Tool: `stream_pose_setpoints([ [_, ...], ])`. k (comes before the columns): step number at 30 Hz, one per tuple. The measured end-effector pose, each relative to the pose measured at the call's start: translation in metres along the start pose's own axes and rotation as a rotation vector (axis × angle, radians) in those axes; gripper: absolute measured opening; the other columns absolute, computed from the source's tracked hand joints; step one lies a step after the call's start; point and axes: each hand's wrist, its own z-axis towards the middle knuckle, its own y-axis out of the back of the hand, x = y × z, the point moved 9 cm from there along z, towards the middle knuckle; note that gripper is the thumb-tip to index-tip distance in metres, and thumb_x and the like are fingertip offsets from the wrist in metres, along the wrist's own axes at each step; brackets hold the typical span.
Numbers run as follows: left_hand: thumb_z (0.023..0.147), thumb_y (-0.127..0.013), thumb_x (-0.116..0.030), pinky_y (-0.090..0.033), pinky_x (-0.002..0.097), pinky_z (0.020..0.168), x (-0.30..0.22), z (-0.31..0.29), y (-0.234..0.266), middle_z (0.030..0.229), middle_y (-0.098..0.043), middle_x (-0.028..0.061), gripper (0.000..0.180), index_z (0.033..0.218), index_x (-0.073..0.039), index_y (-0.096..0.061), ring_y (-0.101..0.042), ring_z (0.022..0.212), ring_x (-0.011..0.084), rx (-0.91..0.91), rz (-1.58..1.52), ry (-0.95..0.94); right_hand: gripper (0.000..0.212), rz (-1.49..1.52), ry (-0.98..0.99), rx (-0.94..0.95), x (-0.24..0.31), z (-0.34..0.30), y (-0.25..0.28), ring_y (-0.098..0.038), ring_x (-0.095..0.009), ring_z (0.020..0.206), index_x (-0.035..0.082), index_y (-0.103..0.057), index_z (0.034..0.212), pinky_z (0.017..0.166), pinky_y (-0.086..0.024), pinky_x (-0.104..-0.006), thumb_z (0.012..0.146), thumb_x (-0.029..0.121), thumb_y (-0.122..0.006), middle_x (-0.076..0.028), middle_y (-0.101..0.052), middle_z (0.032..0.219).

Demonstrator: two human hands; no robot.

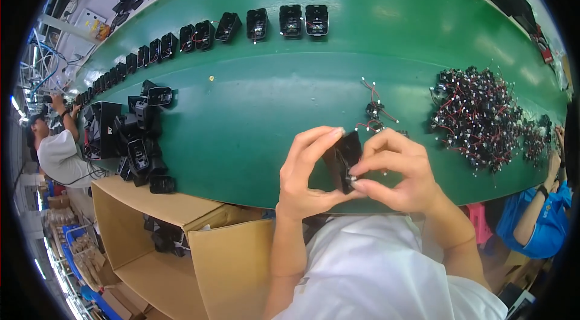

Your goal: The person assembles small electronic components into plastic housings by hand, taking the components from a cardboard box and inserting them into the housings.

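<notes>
My left hand [299, 176] holds a black plastic housing [342, 162] tilted on edge above the table's near side, fingers on its top and thumb beneath. At the housing's lower right edge, my right hand [403, 170] pinches a small white plug [351, 179] between thumb and forefinger; the rest of that piece is hidden. Just beyond my hands lie a few small black parts with red wires [376, 108] and white plugs. One red wire reaches close to the housing's top, and I cannot tell whether it is joined to it.
Black housings [257, 23] stand in a long row across the green table [254, 115]. More housings [140, 150] are heaped at left, above an open cardboard box [235, 259]. A large pile of wired parts [477, 118] lies right. People work at far left [59, 154] and right [534, 223].
</notes>
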Motion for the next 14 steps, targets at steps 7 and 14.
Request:
stream_pose_setpoints([
  [7,0.042,-0.097,-0.048,-0.053,0.0335,0.082,0.013,-0.002,-0.006,0.115,-0.064,0.015,0.106,0.129,0.002,-0.063,-0.064,0.098,0.0233,0.093,-0.121,0.155,0.026,-0.223,0.292,-0.062,0.026,-0.007,0.004,-0.056,-0.014,0.068,0.011,-0.076,0.086,0.052,-0.042,-0.0264,0.064,0.008,-0.089,-0.002,-0.063,0.084],
  [14,0.044,-0.097,-0.048,-0.053,0.0337,0.082,0.009,-0.001,-0.003,0.115,-0.064,0.0147,0.104,0.129,0.001,-0.064,-0.063,0.098,0.0249,0.094,-0.118,0.123,0.02,-0.266,0.321,-0.004,0.039,-0.004,0.003,-0.055,-0.018,0.063,0.009,-0.073,0.083,0.053,-0.044,-0.0302,0.066,0.008,-0.085,-0.004,-0.061,0.084],
])
